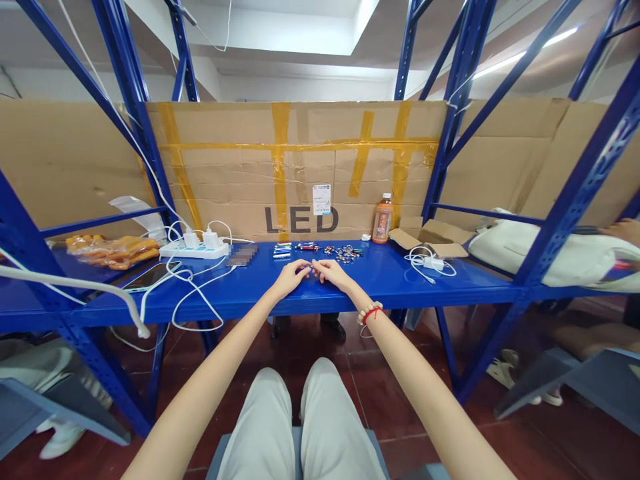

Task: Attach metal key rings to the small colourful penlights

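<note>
My left hand (291, 277) and my right hand (332, 272) come together above the front part of the blue shelf top (240, 290). The fingers of both are bent into a pinch, and the fingertips almost meet. Whatever lies between them is too small to make out. Just beyond the left hand is a row of slim blue, white and green pen-like barrels (282, 251). Some red and dark pen-like pieces (307, 247) lie behind the fingertips. A loose heap of small shiny metal parts (347, 254) spreads beyond my right hand.
Left stand a white power strip (194, 249) with chargers and trailing cables, a phone (153, 277) and orange plastic packets (113, 250). Right are a drink bottle (383, 220), an open carton (433, 237) and a coiled white cable (425, 262). Cardboard (225, 180) walls the back; blue posts flank me.
</note>
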The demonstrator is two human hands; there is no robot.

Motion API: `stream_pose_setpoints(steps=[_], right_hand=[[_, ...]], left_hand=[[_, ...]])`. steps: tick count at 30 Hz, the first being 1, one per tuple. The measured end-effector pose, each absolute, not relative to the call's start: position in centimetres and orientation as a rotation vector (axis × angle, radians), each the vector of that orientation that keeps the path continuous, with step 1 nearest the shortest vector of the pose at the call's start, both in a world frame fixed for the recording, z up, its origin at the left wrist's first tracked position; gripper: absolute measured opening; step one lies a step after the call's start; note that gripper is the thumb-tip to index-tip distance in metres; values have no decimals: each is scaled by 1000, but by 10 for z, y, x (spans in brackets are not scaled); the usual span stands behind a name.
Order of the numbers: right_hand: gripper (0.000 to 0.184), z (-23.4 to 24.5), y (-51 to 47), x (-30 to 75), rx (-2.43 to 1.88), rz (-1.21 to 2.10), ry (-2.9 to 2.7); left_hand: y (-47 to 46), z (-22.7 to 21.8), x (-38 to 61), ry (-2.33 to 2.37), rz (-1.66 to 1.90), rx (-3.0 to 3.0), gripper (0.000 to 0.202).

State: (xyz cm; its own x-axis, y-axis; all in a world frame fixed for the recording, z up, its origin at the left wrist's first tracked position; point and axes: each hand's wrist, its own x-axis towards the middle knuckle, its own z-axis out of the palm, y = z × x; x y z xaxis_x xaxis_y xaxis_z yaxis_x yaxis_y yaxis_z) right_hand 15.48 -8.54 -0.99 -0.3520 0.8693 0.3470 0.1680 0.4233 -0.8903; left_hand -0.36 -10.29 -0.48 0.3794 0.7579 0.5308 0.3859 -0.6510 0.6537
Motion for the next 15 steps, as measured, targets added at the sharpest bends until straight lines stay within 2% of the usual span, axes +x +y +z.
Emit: stream_pose_setpoints(steps=[15], right_hand=[[47, -8, -86, 158, -900, 1003, -1760]], left_hand=[[-99, -7, -6, 935, 1180, 2088, 31]])
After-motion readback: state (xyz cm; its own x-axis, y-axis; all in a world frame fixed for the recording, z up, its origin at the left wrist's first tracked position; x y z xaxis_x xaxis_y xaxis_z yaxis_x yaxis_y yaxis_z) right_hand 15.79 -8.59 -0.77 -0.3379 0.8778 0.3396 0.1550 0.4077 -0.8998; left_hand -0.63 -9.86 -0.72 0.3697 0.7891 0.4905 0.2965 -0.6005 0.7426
